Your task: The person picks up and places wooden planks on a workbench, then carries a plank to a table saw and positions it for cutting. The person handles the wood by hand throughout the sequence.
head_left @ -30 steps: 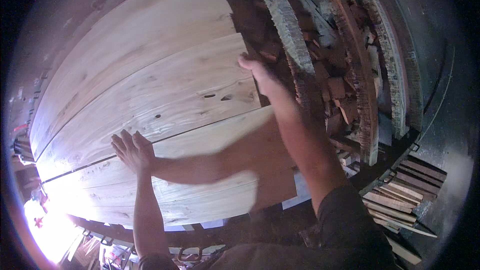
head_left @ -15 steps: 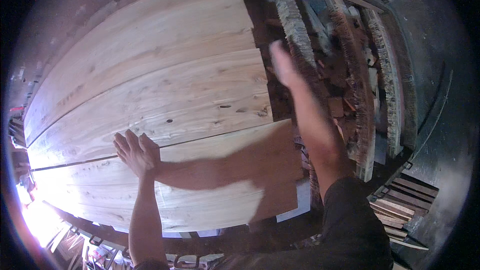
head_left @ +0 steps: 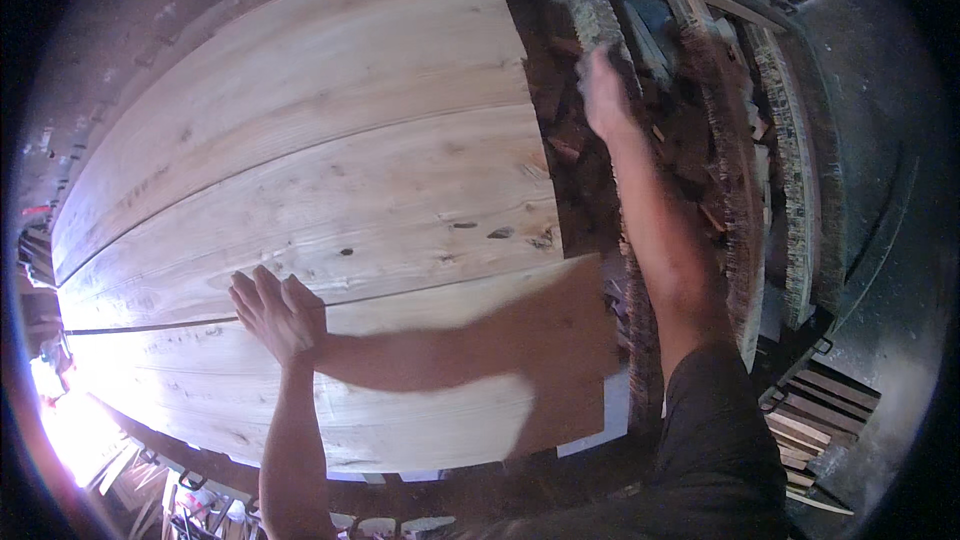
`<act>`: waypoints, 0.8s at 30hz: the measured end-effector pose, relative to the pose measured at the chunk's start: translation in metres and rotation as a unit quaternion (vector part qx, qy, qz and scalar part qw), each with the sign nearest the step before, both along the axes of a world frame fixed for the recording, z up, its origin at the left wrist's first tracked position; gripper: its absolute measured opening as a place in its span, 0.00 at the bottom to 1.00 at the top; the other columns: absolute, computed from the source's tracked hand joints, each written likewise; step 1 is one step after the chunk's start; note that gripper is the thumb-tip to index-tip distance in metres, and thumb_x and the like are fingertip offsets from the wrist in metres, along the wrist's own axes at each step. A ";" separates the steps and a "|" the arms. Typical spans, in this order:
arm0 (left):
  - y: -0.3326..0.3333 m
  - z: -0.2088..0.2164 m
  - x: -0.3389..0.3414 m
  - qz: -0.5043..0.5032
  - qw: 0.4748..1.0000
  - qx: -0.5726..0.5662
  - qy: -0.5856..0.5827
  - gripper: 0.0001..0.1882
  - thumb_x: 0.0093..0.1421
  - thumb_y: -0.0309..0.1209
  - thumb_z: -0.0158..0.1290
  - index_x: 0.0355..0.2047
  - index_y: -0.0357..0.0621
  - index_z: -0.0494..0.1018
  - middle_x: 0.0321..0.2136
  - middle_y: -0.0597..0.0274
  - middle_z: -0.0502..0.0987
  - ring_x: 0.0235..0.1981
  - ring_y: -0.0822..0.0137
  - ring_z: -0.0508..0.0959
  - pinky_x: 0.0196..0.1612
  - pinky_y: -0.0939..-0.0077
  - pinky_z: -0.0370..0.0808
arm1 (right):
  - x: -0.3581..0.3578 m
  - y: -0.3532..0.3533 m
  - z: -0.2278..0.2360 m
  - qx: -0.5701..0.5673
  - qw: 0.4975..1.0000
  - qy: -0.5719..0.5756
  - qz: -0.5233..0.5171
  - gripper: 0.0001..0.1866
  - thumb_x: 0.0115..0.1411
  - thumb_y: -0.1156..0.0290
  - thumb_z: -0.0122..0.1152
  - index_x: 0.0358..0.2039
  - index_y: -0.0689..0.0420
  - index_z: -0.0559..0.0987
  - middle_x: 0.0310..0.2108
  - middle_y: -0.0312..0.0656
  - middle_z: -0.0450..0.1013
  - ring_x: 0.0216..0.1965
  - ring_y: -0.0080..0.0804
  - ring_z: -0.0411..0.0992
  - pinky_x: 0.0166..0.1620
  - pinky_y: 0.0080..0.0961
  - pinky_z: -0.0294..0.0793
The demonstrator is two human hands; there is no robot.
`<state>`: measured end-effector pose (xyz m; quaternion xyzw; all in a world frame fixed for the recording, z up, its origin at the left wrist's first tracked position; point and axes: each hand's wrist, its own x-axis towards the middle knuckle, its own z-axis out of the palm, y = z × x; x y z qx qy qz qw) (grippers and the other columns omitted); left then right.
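Note:
My left hand point(head_left: 278, 315) lies flat with its fingers stretched out, across the seam between the middle wooden board point(head_left: 410, 190) and the near wooden board point(head_left: 410, 420). A far wooden board point(head_left: 340, 55) lies beyond them, side by side. Dark knot holes mark the middle board near its right end. My right hand point(head_left: 608, 95) is stretched out past the boards' right ends, above a rough-edged slat point(head_left: 592, 15). Motion smears its fingers, so their grip is unclear. My right arm throws a broad shadow over the near board.
More rough-edged slats point(head_left: 735, 190) point(head_left: 790, 180) run across the frame on the right, with wood scraps in the gaps. A stack of wood strips point(head_left: 815, 405) lies at the lower right. Bright light glares at the lower left, beside scattered offcuts point(head_left: 130, 470).
My right hand has moved farther away and slightly right. The boards show a little farther right in the view. My left hand stays on the boards in much the same place.

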<state>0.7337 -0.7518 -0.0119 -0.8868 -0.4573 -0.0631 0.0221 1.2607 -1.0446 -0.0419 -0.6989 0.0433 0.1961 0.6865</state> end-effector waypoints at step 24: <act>-0.012 0.019 0.016 -0.008 0.999 0.034 -0.026 0.33 0.72 0.51 0.34 0.66 0.39 0.60 0.69 0.31 0.52 0.68 0.25 0.51 0.68 0.33 0.49 | 0.004 0.137 0.023 0.052 0.983 0.032 0.171 0.39 0.68 0.39 0.50 0.64 0.61 0.69 0.65 0.50 0.66 0.65 0.38 0.60 0.68 0.39 0.54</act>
